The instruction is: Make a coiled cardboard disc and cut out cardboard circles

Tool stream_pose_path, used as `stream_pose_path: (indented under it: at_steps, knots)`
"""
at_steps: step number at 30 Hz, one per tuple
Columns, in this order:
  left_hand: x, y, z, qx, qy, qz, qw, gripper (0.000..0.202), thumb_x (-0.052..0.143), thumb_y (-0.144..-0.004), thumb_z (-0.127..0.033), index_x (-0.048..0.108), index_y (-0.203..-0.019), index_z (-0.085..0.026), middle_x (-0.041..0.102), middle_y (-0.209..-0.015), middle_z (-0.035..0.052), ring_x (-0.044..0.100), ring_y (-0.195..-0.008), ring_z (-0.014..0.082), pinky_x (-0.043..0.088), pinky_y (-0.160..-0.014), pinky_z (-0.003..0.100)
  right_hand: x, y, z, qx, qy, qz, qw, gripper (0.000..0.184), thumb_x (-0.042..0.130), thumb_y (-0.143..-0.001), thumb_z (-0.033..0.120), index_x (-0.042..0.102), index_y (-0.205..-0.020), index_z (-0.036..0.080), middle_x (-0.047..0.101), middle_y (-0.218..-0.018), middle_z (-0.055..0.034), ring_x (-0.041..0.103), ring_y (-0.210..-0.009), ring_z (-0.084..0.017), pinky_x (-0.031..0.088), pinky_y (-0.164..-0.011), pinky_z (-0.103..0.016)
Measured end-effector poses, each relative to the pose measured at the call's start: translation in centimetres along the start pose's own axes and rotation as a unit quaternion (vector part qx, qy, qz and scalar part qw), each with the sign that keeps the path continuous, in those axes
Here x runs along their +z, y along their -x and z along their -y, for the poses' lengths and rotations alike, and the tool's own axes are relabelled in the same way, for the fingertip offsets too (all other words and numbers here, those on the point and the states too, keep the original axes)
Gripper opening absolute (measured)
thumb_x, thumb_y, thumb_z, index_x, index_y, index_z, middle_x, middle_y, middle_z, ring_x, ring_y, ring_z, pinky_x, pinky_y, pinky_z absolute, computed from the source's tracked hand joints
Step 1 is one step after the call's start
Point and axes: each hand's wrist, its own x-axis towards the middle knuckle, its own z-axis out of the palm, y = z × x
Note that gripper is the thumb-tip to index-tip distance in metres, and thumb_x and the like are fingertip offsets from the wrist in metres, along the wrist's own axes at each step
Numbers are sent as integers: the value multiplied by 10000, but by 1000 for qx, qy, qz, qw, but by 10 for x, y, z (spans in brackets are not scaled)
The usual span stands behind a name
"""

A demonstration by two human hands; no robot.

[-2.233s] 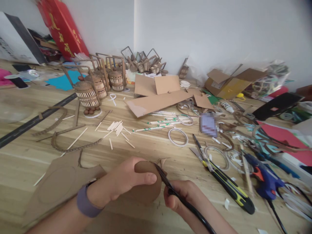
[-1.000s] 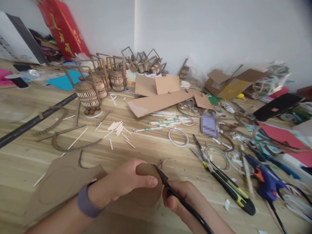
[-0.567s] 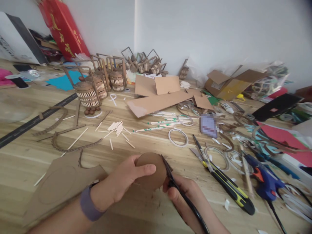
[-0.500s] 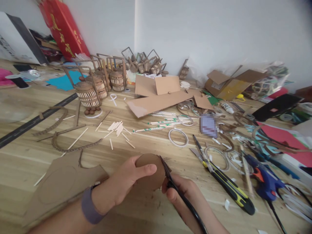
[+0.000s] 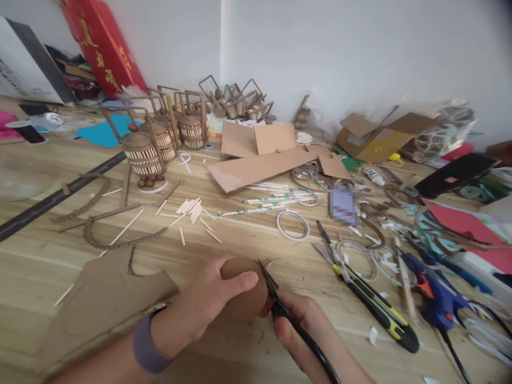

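Note:
A round cardboard disc (image 5: 245,301) is pinched in my left hand (image 5: 214,298), with the thumb lying across its top face. My right hand (image 5: 306,325) grips black-handled scissors (image 5: 294,320). The scissor blades lie against the right edge of the disc, where a thin curl of trimmed cardboard (image 5: 272,263) sticks out. Left of my left hand lies a cardboard sheet (image 5: 100,309) with a circle drawn on it and a curved notch cut from its upper edge. Fingers beneath the disc are mostly hidden.
To the right lie a yellow-black utility knife (image 5: 372,298), a blue glue gun (image 5: 434,290) and rolls of tape (image 5: 293,226). Short wooden sticks (image 5: 192,209) lie ahead. Small lidded baskets (image 5: 142,154) and cardboard pieces (image 5: 256,162) stand farther back. An open box (image 5: 380,136) sits back right.
The disc has tilted and turned slightly in my left hand. The scissor blades have shifted a little left along its edge and look more closed.

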Motion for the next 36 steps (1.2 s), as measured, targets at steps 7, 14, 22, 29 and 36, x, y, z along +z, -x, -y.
stream_pose_path:
  at_steps: [7, 14, 22, 29, 36]
  knots:
    - [0, -1, -2, -6, -23, -3, 1000, 422, 816, -673, -515, 755, -940, -194, 812, -910, 29, 720, -917, 273, 551, -796, 337, 2, 1, 8, -23, 21, -23, 999, 732, 343, -813, 885, 548, -719, 188, 374, -593, 57, 330, -516, -101, 232, -483, -239]
    - [0, 0, -3, -12, -7, -7, 1000, 439, 832, -648, -506, 750, -951, -200, 814, -921, 21, 719, -932, 275, 550, -800, 339, 2, 2, 8, -25, 37, -29, 999, 738, 338, -810, 887, 549, -713, 187, 388, -608, 50, 336, -548, -111, 233, -502, -244]
    - [-1, 1, -4, -7, -7, -8, 1000, 415, 845, -658, -481, 743, -964, -222, 814, -959, 7, 717, -997, 274, 545, -830, 332, 2, 2, 6, -18, 41, -19, 999, 726, 357, -800, 889, 543, -716, 192, 389, -610, 48, 336, -558, -115, 237, -498, -242]
    - [-1, 2, -9, -23, -31, -31, 999, 495, 851, -624, -479, 714, -1016, -209, 806, -1032, 40, 704, -1049, 312, 534, -892, 393, 1, 3, 7, -14, 43, -24, 999, 703, 368, -816, 871, 536, -706, 197, 375, -596, 55, 328, -544, -112, 244, -495, -241]
    - [-2, 1, -15, -19, -47, 1, 999, 486, 833, -636, -475, 748, -1026, -197, 803, -1058, 52, 690, -1064, 328, 515, -912, 410, 1, 2, 8, -4, 39, -19, 999, 713, 375, -791, 892, 515, -683, 201, 362, -594, 53, 313, -544, -112, 244, -496, -237]
